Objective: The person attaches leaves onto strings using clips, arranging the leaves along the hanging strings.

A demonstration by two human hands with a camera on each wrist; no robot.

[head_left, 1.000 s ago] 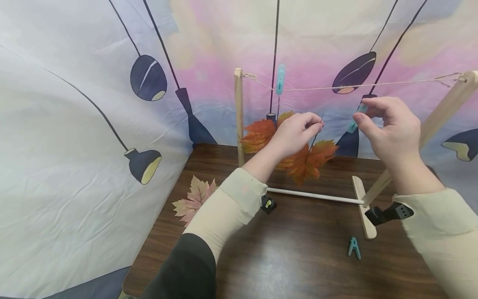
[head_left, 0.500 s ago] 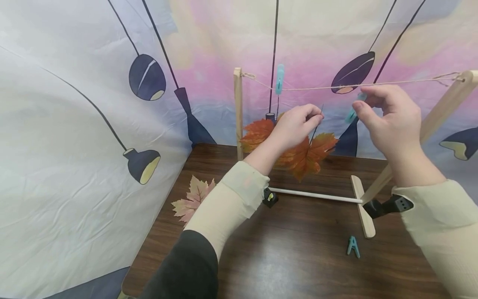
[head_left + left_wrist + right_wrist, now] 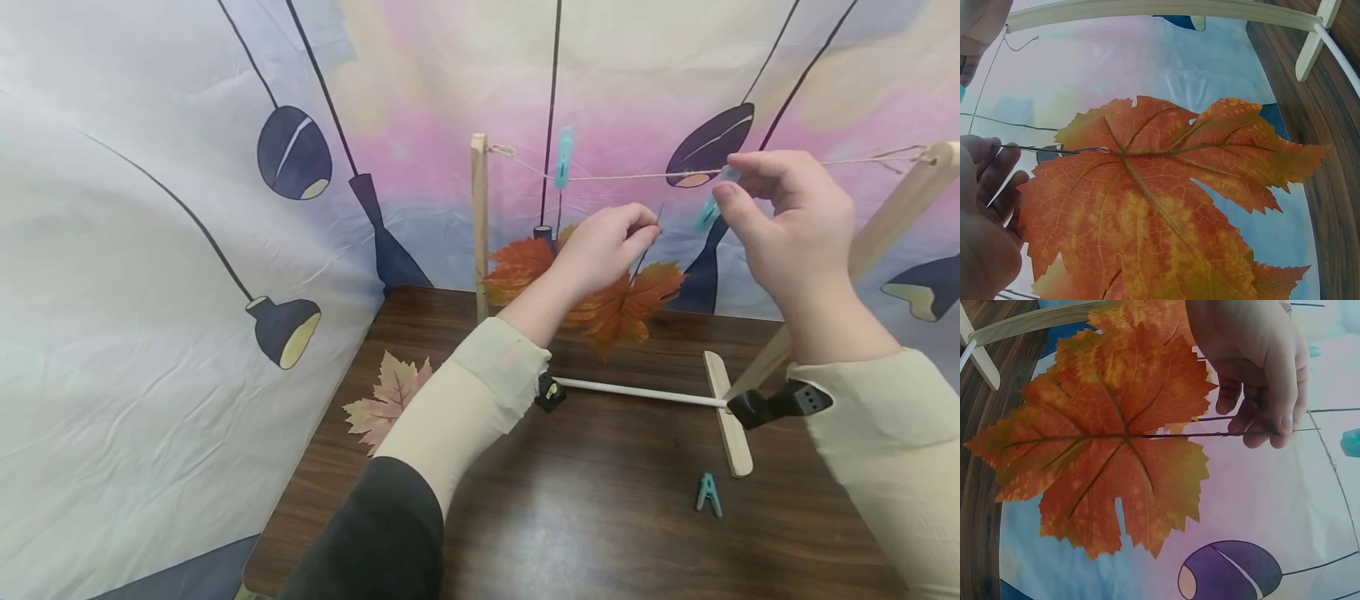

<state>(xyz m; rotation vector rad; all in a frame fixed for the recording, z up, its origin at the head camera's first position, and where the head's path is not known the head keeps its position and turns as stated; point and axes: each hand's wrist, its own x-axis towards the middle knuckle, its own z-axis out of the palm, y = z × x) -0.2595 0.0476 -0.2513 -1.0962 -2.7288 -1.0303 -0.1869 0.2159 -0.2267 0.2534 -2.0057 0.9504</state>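
My left hand point(image 3: 609, 248) pinches the thin dark stem of an orange artificial maple leaf point(image 3: 618, 315). The leaf hangs below my fingers and fills much of the left wrist view, its stem point(image 3: 1204, 434) pointing to the twine in the right wrist view. To the right, my right hand point(image 3: 802, 221) pinches a light-blue clothespin point(image 3: 707, 213) at the height of the twine line point(image 3: 626, 177); whether it touches the twine cannot be told. Another blue clothespin point(image 3: 565, 158) sits on the line, with a second orange leaf point(image 3: 520, 265) hanging below, partly behind my left hand.
A wooden frame with a left post point(image 3: 480, 225) and right post point(image 3: 892, 221) carries the twine. A white rod point(image 3: 637, 392) joins its feet. On the brown table point(image 3: 570, 517) lie a pale pink leaf point(image 3: 386, 400), partly behind my left sleeve, and a teal clothespin point(image 3: 708, 494).
My right hand has risen with the clothespin from below the twine to its height. My left hand has moved slightly up and right, carrying the maple leaf along.
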